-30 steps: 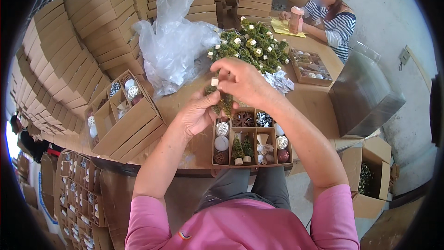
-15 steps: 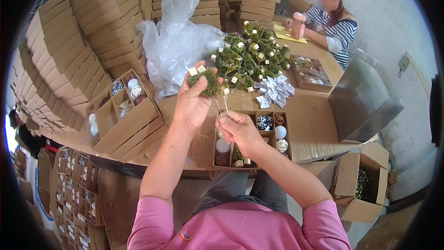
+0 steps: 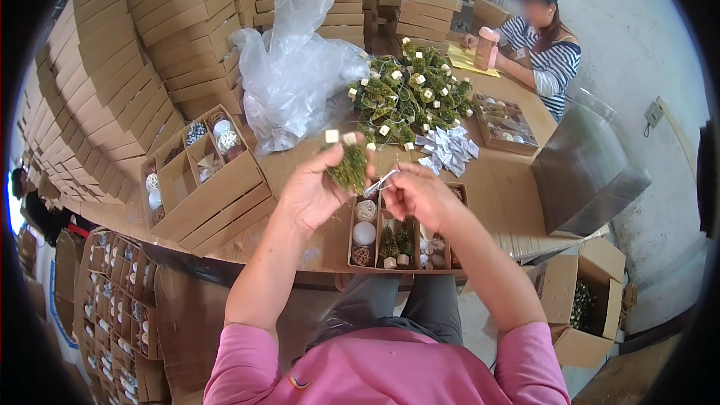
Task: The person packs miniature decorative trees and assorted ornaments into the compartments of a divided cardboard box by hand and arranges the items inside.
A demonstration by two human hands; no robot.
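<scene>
Small green bottle-brush trees [image 3: 349, 171] with pale wooden block bases are gripped in my left hand [image 3: 306, 193], the blocks pointing up and away. Beside them my right hand [image 3: 421, 196] pinches thin white strings [image 3: 382, 182] that run from the trees. Both hands are above an open divided cardboard box [image 3: 401, 271]. In its compartments are two little green trees [image 3: 395, 241], a white ball [image 3: 364, 234], a cream woven ball [image 3: 365, 211] and other ornaments; my right hand hides part of it. Past my hands lies a heap of similar trees [image 3: 412, 97] beside a pile of pale paper tags [image 3: 448, 150].
A tilted divided box [image 3: 214, 214] of ornaments rests at left, near crumpled clear plastic [image 3: 289, 79]. Cardboard stacks [image 3: 97, 82] rise behind. A grey panel-like box [image 3: 589, 169] and another ornament box [image 3: 506, 124] stand at right. A co-worker [image 3: 544, 45] sits at the far right.
My right hand has moved up and right, and the strings now stretch sideways from the trees. My left hand has shifted slightly right and lower. The two trees in the box are now uncovered.
</scene>
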